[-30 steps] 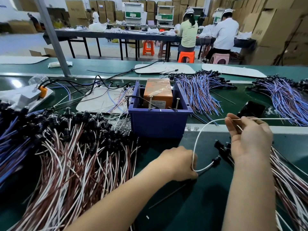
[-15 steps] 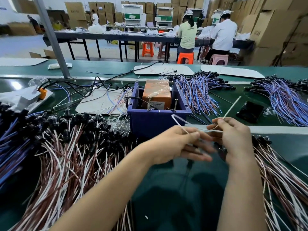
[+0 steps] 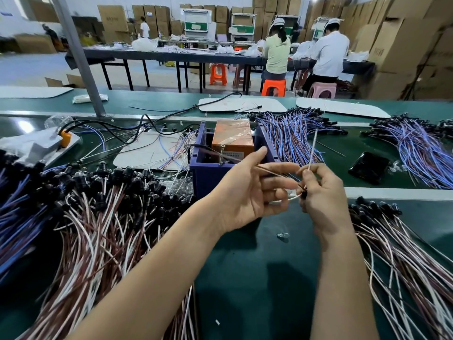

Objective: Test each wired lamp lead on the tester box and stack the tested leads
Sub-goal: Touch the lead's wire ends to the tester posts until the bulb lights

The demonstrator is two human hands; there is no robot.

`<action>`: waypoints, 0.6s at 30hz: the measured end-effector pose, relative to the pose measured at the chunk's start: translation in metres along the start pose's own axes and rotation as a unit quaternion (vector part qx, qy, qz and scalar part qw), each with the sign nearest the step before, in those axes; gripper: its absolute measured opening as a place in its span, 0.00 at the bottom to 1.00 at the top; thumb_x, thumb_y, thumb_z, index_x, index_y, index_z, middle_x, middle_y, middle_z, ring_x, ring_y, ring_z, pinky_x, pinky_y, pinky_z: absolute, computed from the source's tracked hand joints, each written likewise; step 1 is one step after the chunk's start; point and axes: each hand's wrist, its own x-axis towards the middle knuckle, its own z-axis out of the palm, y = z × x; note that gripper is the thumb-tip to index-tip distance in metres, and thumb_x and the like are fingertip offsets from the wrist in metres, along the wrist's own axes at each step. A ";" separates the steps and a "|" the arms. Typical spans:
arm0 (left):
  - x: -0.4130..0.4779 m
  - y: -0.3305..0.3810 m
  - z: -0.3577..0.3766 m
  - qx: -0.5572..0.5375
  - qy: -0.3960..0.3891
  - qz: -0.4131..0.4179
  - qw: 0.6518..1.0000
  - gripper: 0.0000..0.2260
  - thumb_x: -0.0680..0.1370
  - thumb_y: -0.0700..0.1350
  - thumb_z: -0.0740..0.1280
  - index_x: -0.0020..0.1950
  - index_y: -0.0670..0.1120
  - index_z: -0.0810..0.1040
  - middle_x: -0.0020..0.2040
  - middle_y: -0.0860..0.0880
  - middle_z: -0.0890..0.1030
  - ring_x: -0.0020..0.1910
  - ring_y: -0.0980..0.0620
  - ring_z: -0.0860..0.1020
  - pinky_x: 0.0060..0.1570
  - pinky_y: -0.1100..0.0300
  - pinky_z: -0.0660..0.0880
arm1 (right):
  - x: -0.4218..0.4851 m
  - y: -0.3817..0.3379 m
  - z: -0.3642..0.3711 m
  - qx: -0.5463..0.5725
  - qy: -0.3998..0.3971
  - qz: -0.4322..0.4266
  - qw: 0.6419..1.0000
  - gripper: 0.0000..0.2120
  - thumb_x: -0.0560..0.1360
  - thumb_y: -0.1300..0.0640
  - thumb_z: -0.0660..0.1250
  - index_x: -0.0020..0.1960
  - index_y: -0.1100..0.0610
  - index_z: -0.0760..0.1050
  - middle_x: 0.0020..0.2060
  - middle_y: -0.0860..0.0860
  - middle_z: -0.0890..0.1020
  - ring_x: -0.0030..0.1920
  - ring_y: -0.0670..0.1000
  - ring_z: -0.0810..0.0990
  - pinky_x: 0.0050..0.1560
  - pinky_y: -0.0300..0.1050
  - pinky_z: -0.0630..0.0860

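Lead held between both hands, just short of the tester box.
Right hand (image 3: pixel 321 192) pinches the lead (image 3: pixel 311 152), its white wire standing nearly upright. Left hand (image 3: pixel 247 192) is spread, fingers almost straight, with the brown wire lying across them. The tester box (image 3: pixel 232 139) sits on the bench (image 3: pixel 257 278) directly beyond the left hand, the nearer one, so the wire ends probably need tipping forward onto it.

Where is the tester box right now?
Head view, centre: the orange tester box sits inside the blue bin, just beyond the left hand.
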 end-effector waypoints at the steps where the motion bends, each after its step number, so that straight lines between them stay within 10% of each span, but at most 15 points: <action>1: 0.000 0.000 -0.001 0.009 -0.009 -0.031 0.999 0.23 0.82 0.56 0.50 0.54 0.41 0.79 0.30 0.46 0.81 0.24 0.54 0.74 0.30 0.64 0.76 | 0.002 0.003 -0.001 -0.021 0.025 -0.007 0.999 0.13 0.81 0.63 0.56 0.39 0.53 0.70 0.27 0.49 0.70 0.26 0.46 0.66 0.29 0.40 0.64; 7: -0.003 0.006 -0.010 0.130 0.026 -0.089 0.987 0.22 0.83 0.53 0.48 0.55 0.42 0.78 0.32 0.45 0.81 0.23 0.54 0.73 0.26 0.65 0.74 | 0.008 0.014 -0.016 -0.064 0.165 -0.042 0.983 0.09 0.81 0.61 0.57 0.44 0.54 0.72 0.28 0.48 0.73 0.27 0.40 0.73 0.37 0.39 0.70; 18: 0.004 0.011 -0.012 0.064 0.189 0.325 0.924 0.10 0.80 0.41 0.61 0.45 0.46 0.82 0.32 0.52 0.79 0.31 0.58 0.74 0.36 0.66 0.76 | 0.012 0.020 -0.008 -0.105 0.127 -0.001 0.986 0.08 0.80 0.62 0.60 0.47 0.59 0.77 0.28 0.48 0.76 0.31 0.51 0.74 0.42 0.46 0.72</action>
